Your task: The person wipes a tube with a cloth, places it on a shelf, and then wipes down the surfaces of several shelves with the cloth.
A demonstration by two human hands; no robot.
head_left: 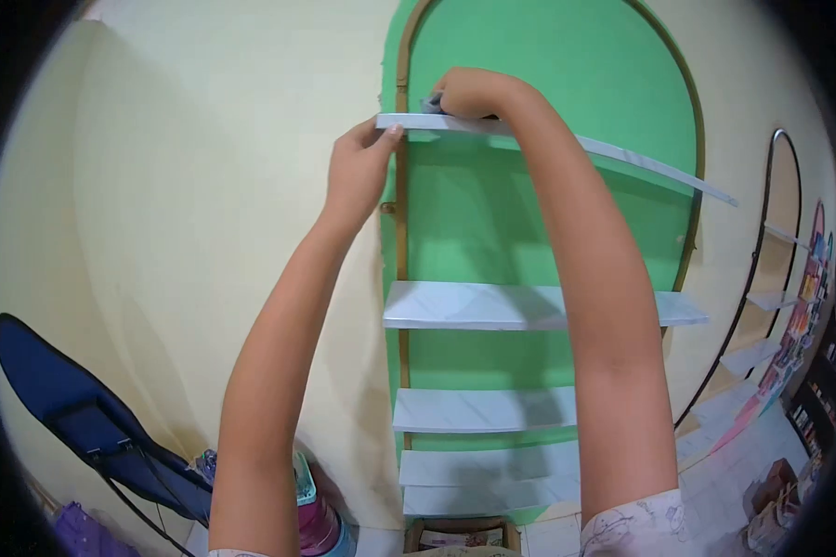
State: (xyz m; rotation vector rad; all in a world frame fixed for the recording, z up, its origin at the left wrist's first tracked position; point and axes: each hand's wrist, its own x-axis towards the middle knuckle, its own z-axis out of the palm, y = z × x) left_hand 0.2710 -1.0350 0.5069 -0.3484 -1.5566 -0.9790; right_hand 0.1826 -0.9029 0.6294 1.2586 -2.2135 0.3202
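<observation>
White marble-patterned top shelf (622, 153) spans the green arched wall niche (548, 56) at about 12 o'clock in my view. My left hand (358, 172) pinches its left end, thumb on the edge. My right hand (469, 91) presses a small grey cloth (431, 106) onto its surface, grip closed around it. Lower white shelves (492, 306) sit below.

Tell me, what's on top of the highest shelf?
On the top shelf rests the right hand, pressing a small grey thing near the left end. The left hand grips that end. The shelf is seen from below, so the rest of its top is hidden.
</observation>
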